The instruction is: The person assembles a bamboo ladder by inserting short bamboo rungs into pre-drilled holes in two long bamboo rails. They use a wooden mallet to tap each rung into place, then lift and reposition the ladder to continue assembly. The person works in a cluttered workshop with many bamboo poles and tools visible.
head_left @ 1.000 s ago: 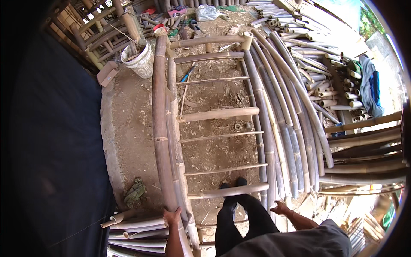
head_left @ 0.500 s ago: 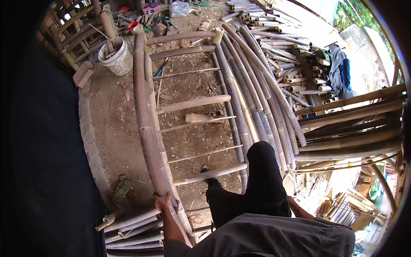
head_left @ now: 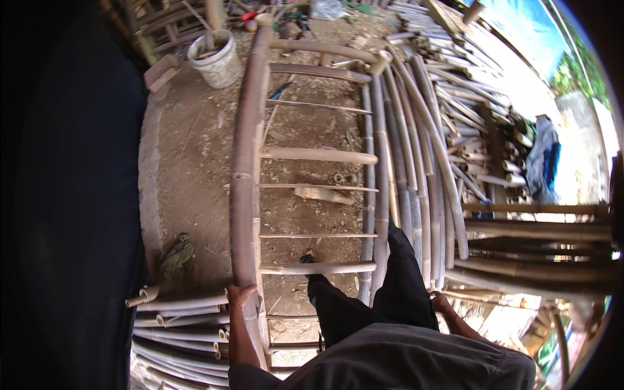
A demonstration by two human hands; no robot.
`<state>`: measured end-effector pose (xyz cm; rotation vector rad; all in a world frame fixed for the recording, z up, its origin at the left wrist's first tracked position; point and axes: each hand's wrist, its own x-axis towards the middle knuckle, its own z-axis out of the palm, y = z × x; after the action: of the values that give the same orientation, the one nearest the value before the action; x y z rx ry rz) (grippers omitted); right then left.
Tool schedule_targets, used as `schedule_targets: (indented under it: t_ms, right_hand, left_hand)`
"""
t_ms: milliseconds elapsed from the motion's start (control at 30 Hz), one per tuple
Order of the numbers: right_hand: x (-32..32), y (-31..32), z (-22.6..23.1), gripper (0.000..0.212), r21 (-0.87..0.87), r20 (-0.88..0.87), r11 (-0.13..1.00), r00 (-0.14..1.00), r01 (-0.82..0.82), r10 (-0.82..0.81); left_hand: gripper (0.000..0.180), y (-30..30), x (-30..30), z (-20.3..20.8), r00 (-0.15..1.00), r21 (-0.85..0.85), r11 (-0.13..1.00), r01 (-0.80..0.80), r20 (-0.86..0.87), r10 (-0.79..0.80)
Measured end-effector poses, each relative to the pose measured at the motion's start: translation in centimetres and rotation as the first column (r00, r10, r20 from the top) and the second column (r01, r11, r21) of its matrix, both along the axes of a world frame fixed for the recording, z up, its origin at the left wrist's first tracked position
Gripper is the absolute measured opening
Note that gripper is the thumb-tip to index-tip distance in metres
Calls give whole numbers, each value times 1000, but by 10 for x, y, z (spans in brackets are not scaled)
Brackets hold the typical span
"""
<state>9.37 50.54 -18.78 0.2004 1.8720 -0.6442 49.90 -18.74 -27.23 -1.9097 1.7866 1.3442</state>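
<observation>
Here, left hand [head_left: 239, 296] gripping smooth round bamboo rail [head_left: 246, 162], dusty ladder-like frame [head_left: 318, 156].

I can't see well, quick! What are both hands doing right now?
Left hand: closed around the thick left pole of the bamboo frame.
Right hand: resting by the bamboo poles on the right; cannot tell if it grips anything.

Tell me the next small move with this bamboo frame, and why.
Probably shift the raised leg fully across the right rail and plant it. The left hand has its grip on the left rail, the right hand rests by the stacked poles, and one leg is lifted over the rail, so balance looks unsettled.
</observation>
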Motion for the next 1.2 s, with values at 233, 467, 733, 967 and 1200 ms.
schedule_targets:
  t_ms: [233, 467, 733, 967, 1200]
  right_hand:
    - [-123, -265, 16, 59, -183, -576, 942, 807, -281, 129]
    - [-140, -514, 55, 88, -718, 248, 683, 966, 132, 74]
    - [-77, -574, 73, 100, -675, 632, 527, 774, 516, 52]
    - [-73, -543, 126, 69, -670, 568, 482, 808, 565, -157]
    - [-64, -523, 168, 68, -587, 699, 436, 699, 683, -154]
  left_hand:
    - [76, 98, -102, 138, 994, -37, 998, 44, -95, -48]
    - [77, 157, -139, 199, 987, 115, 993, -28, -152, 45]
    - [82, 203, -130, 173, 866, 293, 956, -11, -476, 156]
    - [101, 221, -162, 254, 950, 169, 959, 228, -253, -182]
    - [100, 227, -145, 298, 965, 36, 973, 226, -145, -219]
